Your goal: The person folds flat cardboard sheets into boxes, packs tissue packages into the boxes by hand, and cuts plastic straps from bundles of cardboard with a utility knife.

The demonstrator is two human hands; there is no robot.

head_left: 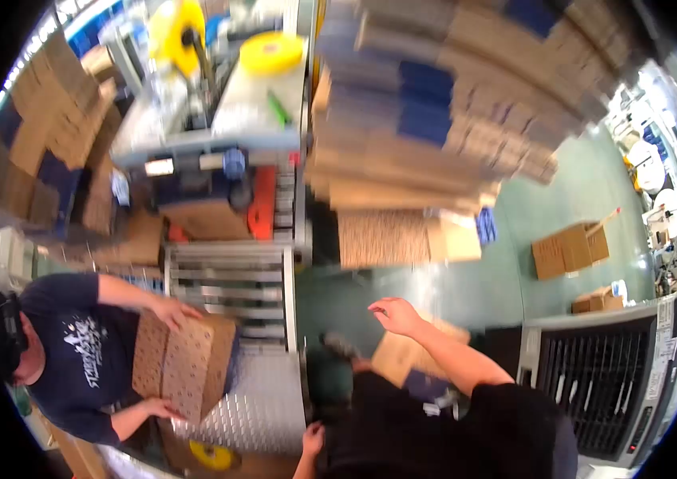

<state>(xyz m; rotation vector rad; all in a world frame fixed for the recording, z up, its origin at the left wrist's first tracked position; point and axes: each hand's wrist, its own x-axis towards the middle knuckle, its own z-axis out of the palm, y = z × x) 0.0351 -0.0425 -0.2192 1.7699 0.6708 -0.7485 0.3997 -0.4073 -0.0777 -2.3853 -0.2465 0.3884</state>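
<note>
My right hand [394, 314] reaches forward above the floor, fingers loosely bent and slightly apart, with nothing visible in it. Low beside my black shirt is my left hand [314, 437], its fingers curled in and no object showing. Under my right forearm lies a cardboard piece or box [392, 357], partly hidden by my arm and body. Ahead of my right hand, a cardboard box [382, 239] sits at the foot of a tall stack of flattened cardboard [402, 172], blurred by motion.
At left, a co-worker in a dark T-shirt [67, 351] holds a cardboard box [187, 363] beside a roller conveyor [230, 275]. Yellow tape rolls [271, 53] lie on the machine above. An open box [570, 250] stands on the floor at right, near a dark slatted unit [594, 383].
</note>
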